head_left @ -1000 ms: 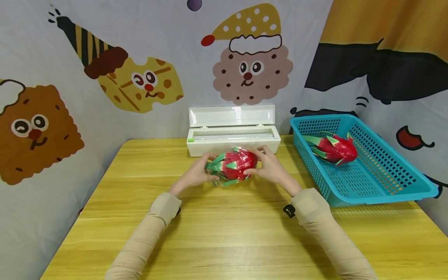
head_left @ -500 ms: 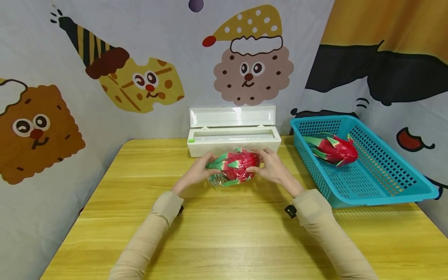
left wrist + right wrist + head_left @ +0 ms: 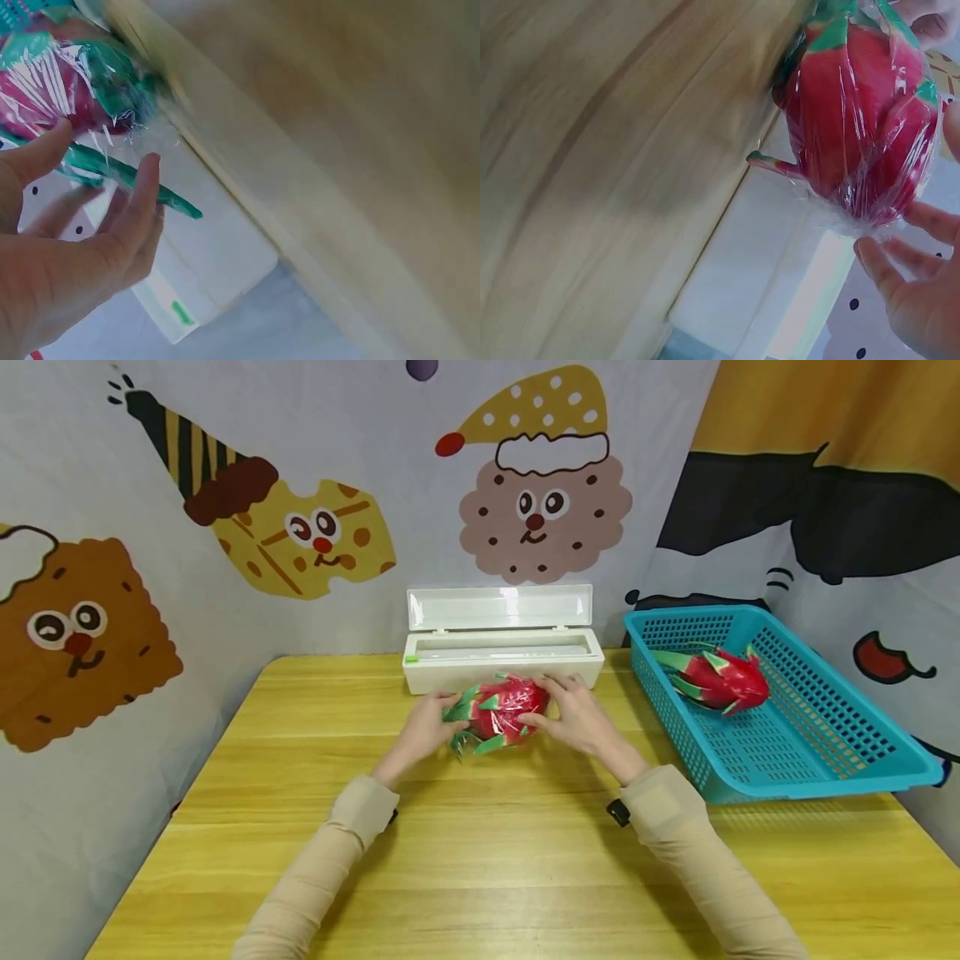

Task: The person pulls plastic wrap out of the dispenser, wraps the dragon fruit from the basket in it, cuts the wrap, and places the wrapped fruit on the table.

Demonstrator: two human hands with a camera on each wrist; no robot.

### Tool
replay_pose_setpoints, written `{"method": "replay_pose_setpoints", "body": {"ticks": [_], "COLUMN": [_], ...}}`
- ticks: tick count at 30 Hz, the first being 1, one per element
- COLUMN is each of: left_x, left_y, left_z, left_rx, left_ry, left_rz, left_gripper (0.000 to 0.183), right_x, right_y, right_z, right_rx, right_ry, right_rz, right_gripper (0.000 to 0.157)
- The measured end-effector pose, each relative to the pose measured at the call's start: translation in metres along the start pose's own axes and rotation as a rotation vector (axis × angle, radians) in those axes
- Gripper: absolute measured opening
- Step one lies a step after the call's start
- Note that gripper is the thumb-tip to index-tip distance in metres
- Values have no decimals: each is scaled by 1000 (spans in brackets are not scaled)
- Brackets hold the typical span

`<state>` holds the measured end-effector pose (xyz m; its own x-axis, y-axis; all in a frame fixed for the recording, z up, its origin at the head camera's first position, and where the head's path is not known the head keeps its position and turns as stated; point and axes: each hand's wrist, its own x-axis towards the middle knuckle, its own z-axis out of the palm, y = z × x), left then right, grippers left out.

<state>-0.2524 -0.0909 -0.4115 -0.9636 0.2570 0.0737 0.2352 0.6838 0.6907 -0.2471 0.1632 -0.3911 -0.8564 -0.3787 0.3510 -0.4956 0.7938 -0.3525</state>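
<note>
A red dragon fruit (image 3: pixel 510 710) with green scales, wrapped in clear cling film, is held sideways between both hands over the table. My left hand (image 3: pixel 422 731) holds its green leafy end, with the thumb on the near side; in the left wrist view a long green scale passes by the fingers (image 3: pixel 142 195). My right hand (image 3: pixel 577 718) grips the rounded red end. In the right wrist view its fingertips (image 3: pixel 870 259) touch the gathered film at that end. Loose film hangs under the green end.
A white cling film dispenser (image 3: pixel 442 677) with its lid raised stands behind the fruit against the wall cloth. On the right, a blue plastic basket (image 3: pixel 678 735) holds another dragon fruit (image 3: pixel 723 681). The wooden table (image 3: pixel 495 868) extends towards me.
The wrapped dragon fruit has turned slightly between my hands, and its scales sit differently. Both hands shift only a little and keep hold of it. Basket and dispenser stay put.
</note>
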Motion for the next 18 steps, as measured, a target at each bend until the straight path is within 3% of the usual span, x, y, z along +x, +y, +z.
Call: {"method": "replay_pose_setpoints", "body": {"ticks": [4, 10, 14, 18], "left_x": [1, 3, 4, 6], "left_y": [0, 1, 2, 1], "left_z": [3, 7, 11, 14], "left_rx": [-55, -99, -84, -11], "left_ry": [-18, -96, -129, -118], "left_rz": [-45, 21, 80, 116], "left_gripper": [64, 94, 114, 112], "right_x": [1, 1, 5, 9], "right_y": [2, 11, 14, 13], "right_z": [1, 4, 9, 12], "right_rx": [-15, -24, 17, 77], "right_ry": [-43, -71, -57, -60], "right_rz": [-46, -143, -179, -174], "right_gripper": [81, 100, 98, 93]}}
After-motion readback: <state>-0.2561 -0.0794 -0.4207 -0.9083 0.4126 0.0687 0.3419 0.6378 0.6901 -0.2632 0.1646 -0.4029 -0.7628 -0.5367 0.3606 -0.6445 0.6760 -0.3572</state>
